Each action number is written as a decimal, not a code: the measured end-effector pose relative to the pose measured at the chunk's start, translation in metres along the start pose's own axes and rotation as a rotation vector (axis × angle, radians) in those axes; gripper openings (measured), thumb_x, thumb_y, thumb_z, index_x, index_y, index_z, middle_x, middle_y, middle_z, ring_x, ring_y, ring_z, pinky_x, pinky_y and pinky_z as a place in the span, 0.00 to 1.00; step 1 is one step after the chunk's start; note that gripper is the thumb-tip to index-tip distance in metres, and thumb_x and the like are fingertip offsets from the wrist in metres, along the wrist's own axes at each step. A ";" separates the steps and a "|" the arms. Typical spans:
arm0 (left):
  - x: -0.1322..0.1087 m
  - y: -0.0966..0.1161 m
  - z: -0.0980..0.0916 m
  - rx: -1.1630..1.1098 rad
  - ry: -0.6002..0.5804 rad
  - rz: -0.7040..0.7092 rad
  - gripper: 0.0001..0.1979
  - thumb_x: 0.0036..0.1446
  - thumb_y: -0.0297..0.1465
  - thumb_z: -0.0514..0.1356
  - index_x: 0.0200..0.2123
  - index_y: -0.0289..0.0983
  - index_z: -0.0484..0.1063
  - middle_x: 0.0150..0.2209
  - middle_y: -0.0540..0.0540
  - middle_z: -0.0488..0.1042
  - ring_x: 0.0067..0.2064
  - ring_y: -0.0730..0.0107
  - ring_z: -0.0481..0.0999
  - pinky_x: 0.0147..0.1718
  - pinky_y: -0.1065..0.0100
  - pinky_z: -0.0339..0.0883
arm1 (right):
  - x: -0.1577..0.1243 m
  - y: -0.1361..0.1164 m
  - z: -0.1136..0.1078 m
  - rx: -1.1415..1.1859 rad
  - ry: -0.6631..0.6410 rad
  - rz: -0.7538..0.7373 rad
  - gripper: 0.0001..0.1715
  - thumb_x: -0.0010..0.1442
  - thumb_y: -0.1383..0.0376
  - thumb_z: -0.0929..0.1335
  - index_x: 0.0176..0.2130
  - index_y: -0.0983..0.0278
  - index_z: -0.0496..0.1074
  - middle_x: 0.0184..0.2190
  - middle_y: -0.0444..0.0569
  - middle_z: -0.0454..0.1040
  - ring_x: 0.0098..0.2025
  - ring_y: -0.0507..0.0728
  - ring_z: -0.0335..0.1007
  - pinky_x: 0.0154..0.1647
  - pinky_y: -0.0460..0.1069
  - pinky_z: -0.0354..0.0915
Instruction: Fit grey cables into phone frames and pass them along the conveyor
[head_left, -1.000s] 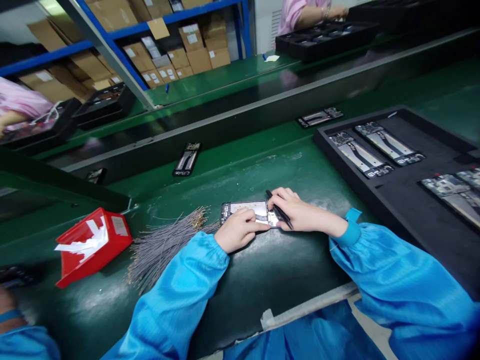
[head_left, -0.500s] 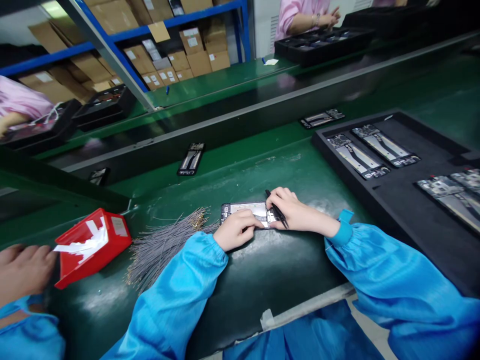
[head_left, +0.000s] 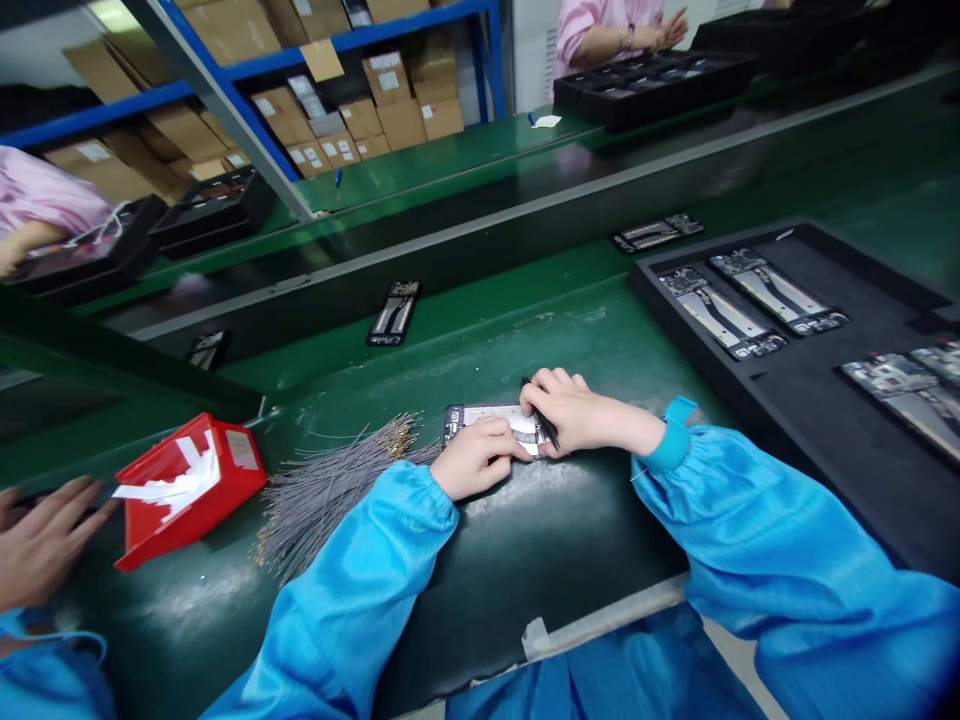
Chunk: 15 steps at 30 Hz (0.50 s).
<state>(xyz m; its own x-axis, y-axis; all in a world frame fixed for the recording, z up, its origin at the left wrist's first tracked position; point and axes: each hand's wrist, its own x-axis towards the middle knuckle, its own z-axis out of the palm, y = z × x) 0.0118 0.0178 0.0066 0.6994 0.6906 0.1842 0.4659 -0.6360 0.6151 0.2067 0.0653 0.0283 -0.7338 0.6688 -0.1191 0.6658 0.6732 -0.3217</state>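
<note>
An opened phone (head_left: 480,413) lies on the green bench in front of me, its inner parts showing. My left hand (head_left: 480,455) rests over its lower left part with curled fingers, holding it against the bench. My right hand (head_left: 564,408) grips black tweezers (head_left: 546,424) over the phone's right end, its fingertips against that end. The tweezer tips are too small to make out. Beside my left sleeve spreads a bundle of thin grey cables (head_left: 330,495) with gold-coloured ends.
Left of the cables sits a red bin (head_left: 236,470) holding white strips, near a co-worker's hand (head_left: 45,540). A black foam tray (head_left: 810,400) with several opened phones is at right. More phones lie beyond, including one phone (head_left: 394,313). People in pink stand across the line.
My right hand has shifted slightly left and the tweezers have tilted with it. My left hand stays on the phone. Phones farther back have moved right; the co-worker's fingers have spread.
</note>
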 end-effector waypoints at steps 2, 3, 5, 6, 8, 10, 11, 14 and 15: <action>0.000 0.000 0.000 0.007 0.002 0.000 0.15 0.49 0.22 0.49 0.33 0.36 0.74 0.27 0.48 0.65 0.33 0.70 0.65 0.35 0.70 0.61 | 0.000 0.000 0.001 0.016 0.012 -0.041 0.22 0.42 0.63 0.70 0.38 0.62 0.61 0.39 0.52 0.58 0.41 0.62 0.54 0.37 0.52 0.54; 0.000 0.000 0.000 0.016 0.006 0.001 0.15 0.49 0.22 0.49 0.33 0.36 0.74 0.27 0.47 0.65 0.33 0.70 0.65 0.35 0.69 0.61 | -0.001 0.001 0.002 0.036 0.025 -0.066 0.21 0.43 0.64 0.69 0.38 0.62 0.61 0.39 0.51 0.59 0.41 0.61 0.54 0.38 0.52 0.54; 0.001 0.000 0.001 0.038 0.019 0.003 0.15 0.48 0.21 0.48 0.33 0.36 0.74 0.27 0.47 0.66 0.33 0.70 0.66 0.35 0.69 0.61 | -0.004 0.004 0.005 0.084 0.054 -0.108 0.19 0.46 0.64 0.68 0.38 0.61 0.61 0.39 0.51 0.59 0.42 0.60 0.53 0.39 0.52 0.54; 0.001 0.000 0.001 0.051 0.025 0.002 0.15 0.48 0.21 0.48 0.32 0.35 0.73 0.27 0.47 0.67 0.33 0.69 0.66 0.35 0.69 0.61 | -0.005 0.006 0.007 0.102 0.067 -0.121 0.18 0.47 0.63 0.68 0.38 0.61 0.61 0.39 0.50 0.59 0.42 0.60 0.53 0.39 0.52 0.54; 0.001 0.000 0.002 0.076 0.033 -0.004 0.14 0.47 0.21 0.48 0.32 0.35 0.72 0.28 0.47 0.68 0.33 0.69 0.66 0.35 0.69 0.62 | -0.006 0.009 0.009 0.121 0.088 -0.137 0.17 0.49 0.60 0.68 0.38 0.61 0.61 0.40 0.50 0.60 0.42 0.60 0.53 0.39 0.52 0.53; 0.001 0.001 0.003 0.095 0.038 -0.016 0.13 0.46 0.21 0.49 0.31 0.35 0.71 0.28 0.47 0.68 0.33 0.69 0.66 0.35 0.69 0.62 | -0.006 0.011 0.010 0.124 0.096 -0.148 0.17 0.51 0.57 0.67 0.38 0.61 0.61 0.40 0.50 0.60 0.41 0.60 0.53 0.39 0.52 0.53; 0.001 0.001 0.004 0.104 0.044 -0.024 0.13 0.46 0.21 0.49 0.31 0.35 0.71 0.28 0.47 0.68 0.33 0.69 0.66 0.35 0.69 0.62 | -0.006 0.011 0.010 0.125 0.094 -0.153 0.17 0.51 0.55 0.67 0.38 0.61 0.61 0.40 0.50 0.60 0.41 0.59 0.53 0.39 0.52 0.53; 0.001 0.002 0.006 0.127 0.091 -0.051 0.12 0.47 0.21 0.49 0.31 0.35 0.70 0.28 0.47 0.68 0.33 0.69 0.66 0.34 0.69 0.62 | -0.005 0.012 0.007 0.116 0.079 -0.175 0.18 0.52 0.54 0.67 0.38 0.61 0.62 0.40 0.50 0.60 0.41 0.59 0.54 0.39 0.52 0.54; 0.002 0.002 0.007 0.134 0.110 -0.057 0.11 0.47 0.21 0.49 0.30 0.35 0.69 0.28 0.47 0.68 0.33 0.69 0.66 0.34 0.68 0.63 | -0.004 0.012 0.006 0.105 0.077 -0.184 0.18 0.52 0.54 0.67 0.38 0.61 0.62 0.40 0.51 0.61 0.41 0.59 0.54 0.38 0.52 0.54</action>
<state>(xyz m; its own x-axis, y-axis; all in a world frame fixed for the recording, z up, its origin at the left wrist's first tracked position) 0.0174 0.0155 0.0031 0.6094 0.7558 0.2395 0.5766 -0.6299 0.5204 0.2167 0.0685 0.0193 -0.8263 0.5629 0.0215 0.5013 0.7522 -0.4277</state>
